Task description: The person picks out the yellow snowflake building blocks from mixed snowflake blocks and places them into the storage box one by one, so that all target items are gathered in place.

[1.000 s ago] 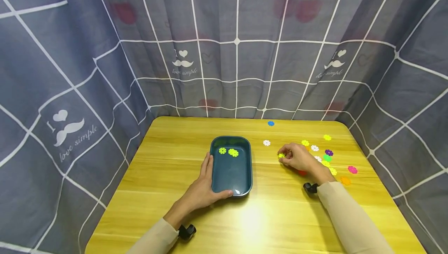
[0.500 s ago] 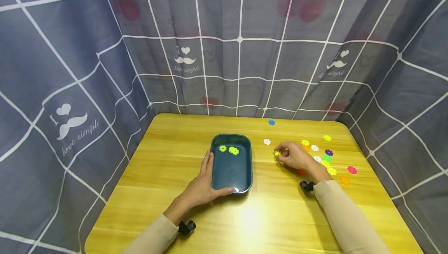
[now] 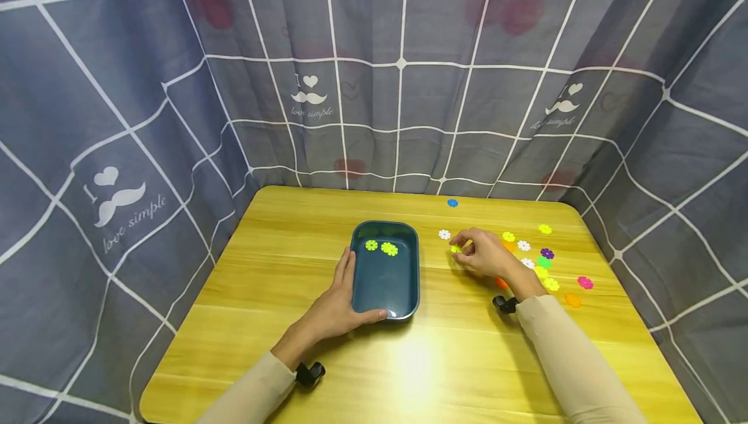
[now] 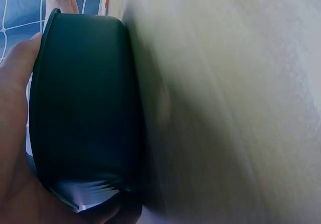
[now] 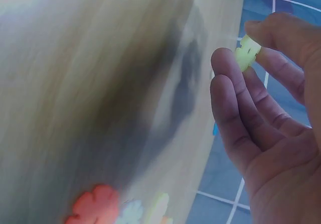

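The wooden counter (image 3: 234, 294) shines brightly in front, so this reflection should not be confused with a loose piece. On it the dark blue box (image 3: 382, 287) stands upright, its long sides directed away from the person. It is steadied by the left hand (image 3: 336, 304), whose thumb and fingers are spread apart: the fingers are laid along the left wall, the thumb on the near rim. This support should be light but constant, because such a box would probably slide easily.

With the right hand (image 3: 487, 252), a small yellow flower (image 5: 247, 54) is pinched between thumb and fingertips. This flower appears lifted above the counter, to the right of the box and near the white flower (image 3: 444, 234). The path should be taken high enough that the white flower is not touched and the right wall is passed freely. The red flower (image 3: 501, 282), just beside the wrist, should also be left undisturbed.

Inside the box, yellow flowers (image 3: 389, 249) are found toward the far end, some apparently overlapping. The pinched flower is best released low, over the bare bottom; as a thin piece, it could be bent by too hard a pinch.
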Demonstrator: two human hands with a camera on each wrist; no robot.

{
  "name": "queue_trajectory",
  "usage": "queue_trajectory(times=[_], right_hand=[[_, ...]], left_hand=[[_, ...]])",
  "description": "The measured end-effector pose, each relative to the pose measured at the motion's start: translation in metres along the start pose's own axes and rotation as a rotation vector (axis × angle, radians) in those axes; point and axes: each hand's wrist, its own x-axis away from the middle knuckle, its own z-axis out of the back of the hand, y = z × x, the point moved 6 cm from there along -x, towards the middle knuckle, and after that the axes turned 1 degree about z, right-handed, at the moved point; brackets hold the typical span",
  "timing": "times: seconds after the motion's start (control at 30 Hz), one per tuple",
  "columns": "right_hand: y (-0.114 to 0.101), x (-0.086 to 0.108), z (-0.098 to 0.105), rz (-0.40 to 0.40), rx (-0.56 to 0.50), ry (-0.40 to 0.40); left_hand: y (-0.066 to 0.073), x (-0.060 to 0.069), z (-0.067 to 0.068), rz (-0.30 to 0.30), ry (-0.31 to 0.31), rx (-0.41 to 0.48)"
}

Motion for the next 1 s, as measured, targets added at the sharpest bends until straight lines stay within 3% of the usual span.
queue_trajectory(times=[1.0], right_hand=[[-0.037, -0.014, -0.003, 0.149, 0.01, 0.005]], left_hand=[[0.001, -0.002, 0.0, 0.0, 0.01, -0.002]])
